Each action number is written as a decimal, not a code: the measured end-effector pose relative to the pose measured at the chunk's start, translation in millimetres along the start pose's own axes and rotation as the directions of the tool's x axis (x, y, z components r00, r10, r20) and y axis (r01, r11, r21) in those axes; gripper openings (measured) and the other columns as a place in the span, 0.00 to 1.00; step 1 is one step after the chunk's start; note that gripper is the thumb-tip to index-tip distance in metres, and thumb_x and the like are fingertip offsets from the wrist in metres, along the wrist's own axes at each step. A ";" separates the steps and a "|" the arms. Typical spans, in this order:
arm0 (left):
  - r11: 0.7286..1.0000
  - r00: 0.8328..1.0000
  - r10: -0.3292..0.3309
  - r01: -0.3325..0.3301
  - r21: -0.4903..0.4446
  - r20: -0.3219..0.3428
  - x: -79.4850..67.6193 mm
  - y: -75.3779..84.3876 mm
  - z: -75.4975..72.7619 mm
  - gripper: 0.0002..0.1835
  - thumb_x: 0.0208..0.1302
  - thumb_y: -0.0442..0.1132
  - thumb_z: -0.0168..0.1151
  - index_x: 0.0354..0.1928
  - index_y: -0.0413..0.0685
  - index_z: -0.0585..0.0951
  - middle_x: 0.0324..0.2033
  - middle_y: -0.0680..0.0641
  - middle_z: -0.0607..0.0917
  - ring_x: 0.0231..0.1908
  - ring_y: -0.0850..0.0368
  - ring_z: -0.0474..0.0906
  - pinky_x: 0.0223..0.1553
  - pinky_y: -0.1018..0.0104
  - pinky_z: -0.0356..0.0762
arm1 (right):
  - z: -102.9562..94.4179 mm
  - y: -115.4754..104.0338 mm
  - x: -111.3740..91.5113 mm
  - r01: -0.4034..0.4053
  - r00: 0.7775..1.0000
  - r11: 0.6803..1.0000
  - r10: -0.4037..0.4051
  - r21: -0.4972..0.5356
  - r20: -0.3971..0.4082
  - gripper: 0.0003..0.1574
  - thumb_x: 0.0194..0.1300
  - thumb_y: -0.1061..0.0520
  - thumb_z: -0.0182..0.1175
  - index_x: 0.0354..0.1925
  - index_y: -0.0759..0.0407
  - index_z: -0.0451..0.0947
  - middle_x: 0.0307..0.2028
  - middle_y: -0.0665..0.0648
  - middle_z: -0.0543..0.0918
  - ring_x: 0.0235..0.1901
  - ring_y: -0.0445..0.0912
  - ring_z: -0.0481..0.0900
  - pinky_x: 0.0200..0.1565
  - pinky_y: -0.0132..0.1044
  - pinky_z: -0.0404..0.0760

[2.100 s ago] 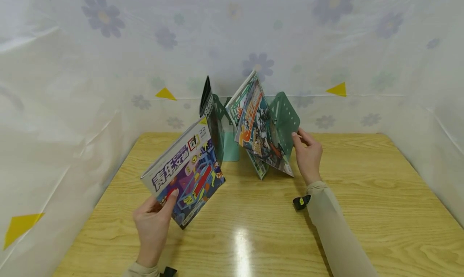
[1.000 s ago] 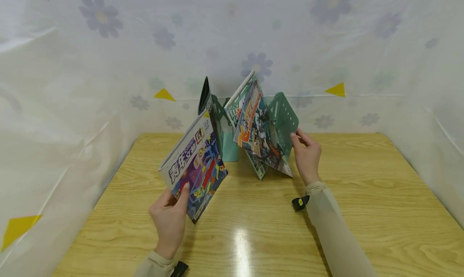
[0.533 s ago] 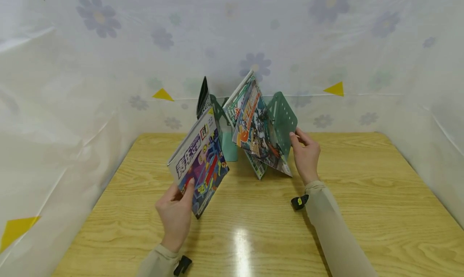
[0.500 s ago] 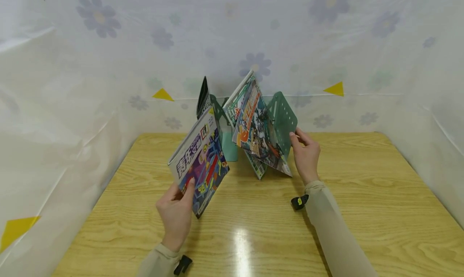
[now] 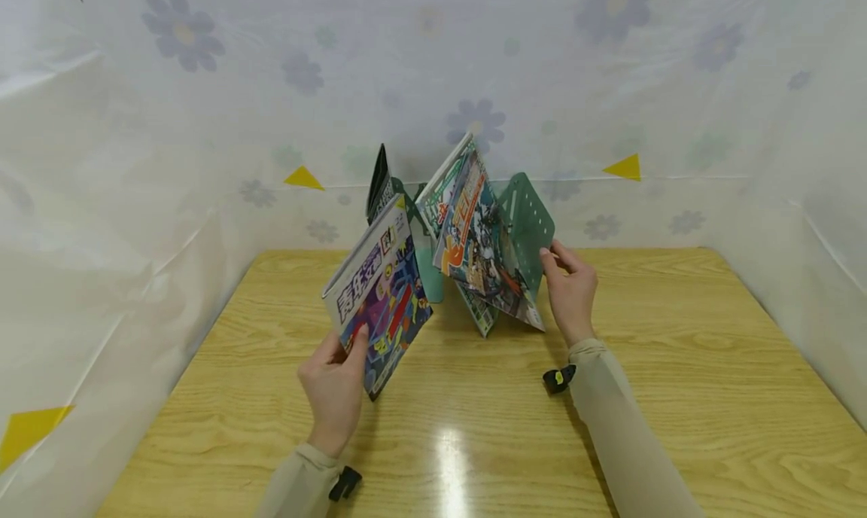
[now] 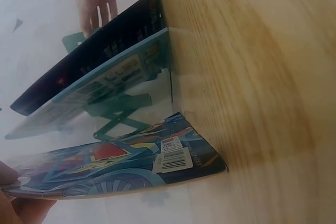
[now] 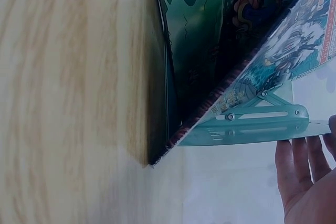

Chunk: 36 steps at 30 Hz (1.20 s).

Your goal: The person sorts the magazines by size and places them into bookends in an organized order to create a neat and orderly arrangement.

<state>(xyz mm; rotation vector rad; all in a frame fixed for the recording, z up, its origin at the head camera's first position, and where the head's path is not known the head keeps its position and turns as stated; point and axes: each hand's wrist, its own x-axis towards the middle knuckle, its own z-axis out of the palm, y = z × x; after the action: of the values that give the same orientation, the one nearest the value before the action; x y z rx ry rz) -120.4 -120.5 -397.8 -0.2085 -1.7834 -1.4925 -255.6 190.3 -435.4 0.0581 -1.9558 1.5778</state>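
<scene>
Tilted in front of the rack's left side, a purple and white magazine (image 5: 382, 300) is pinched by my left hand (image 5: 333, 386), thumb on the cover. My right hand (image 5: 572, 292) grips the edge of the right end plate of a green expandable bookend rack (image 5: 531, 224); in the right wrist view its fingers (image 7: 302, 161) lie along the plate's outer side. Two magazines lean inside the rack: one with an orange title (image 5: 481, 239) in front, a green and white one (image 5: 443, 190) behind it. A dark magazine (image 5: 381, 183) stands at the left end, partly hidden by the held one.
The rack stands on a wooden table (image 5: 474, 397) near its back edge, close to a flowered plastic curtain (image 5: 406, 66). Yellow triangles (image 5: 623, 167) are stuck on the curtain. Each wrist wears a black strap (image 5: 558, 379).
My left hand has carried the purple and white magazine right and slightly away from me, closer to the rack, turning it more upright. The right hand keeps its hold on the end plate.
</scene>
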 end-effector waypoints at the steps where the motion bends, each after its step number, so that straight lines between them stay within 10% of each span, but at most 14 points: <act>1: 1.000 1.000 0.000 0.000 0.002 -0.003 0.2 -4.3 0.1 0.15 0.61 0.23 0.65 0.50 0.34 0.85 0.40 0.36 0.86 0.36 0.41 0.86 0.30 0.60 0.84 | -0.1 1.9 0.1 -0.001 1.000 1.000 0.001 -0.001 0.001 0.24 0.72 0.49 0.59 0.63 0.52 0.77 0.57 0.57 0.81 0.47 0.49 0.79 0.39 0.26 0.78; 19: 0.996 0.996 0.084 -0.083 0.034 -0.025 6.4 -27.5 5.1 0.14 0.63 0.32 0.67 0.51 0.48 0.87 0.37 0.43 0.88 0.31 0.48 0.87 0.26 0.67 0.84 | -3.2 -37.7 -11.7 -0.023 0.999 1.000 0.023 -0.005 0.032 0.25 0.74 0.55 0.56 0.65 0.62 0.73 0.59 0.63 0.78 0.51 0.54 0.76 0.40 0.26 0.76; 36: 0.998 0.998 0.053 -0.052 0.034 -0.035 10.1 -27.9 11.1 0.12 0.62 0.28 0.67 0.48 0.38 0.87 0.37 0.39 0.88 0.32 0.46 0.87 0.28 0.67 0.84 | -3.1 -39.1 -12.4 -0.034 0.999 0.999 0.035 -0.006 0.028 0.25 0.74 0.54 0.56 0.65 0.61 0.73 0.59 0.61 0.78 0.50 0.53 0.77 0.40 0.26 0.77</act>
<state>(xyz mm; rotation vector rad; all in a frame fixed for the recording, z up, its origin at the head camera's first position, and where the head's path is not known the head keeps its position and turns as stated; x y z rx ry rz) -148.4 -122.4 -412.6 -0.2085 -1.7596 -1.4205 -228.5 177.7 -407.1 0.0451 -1.9929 1.6018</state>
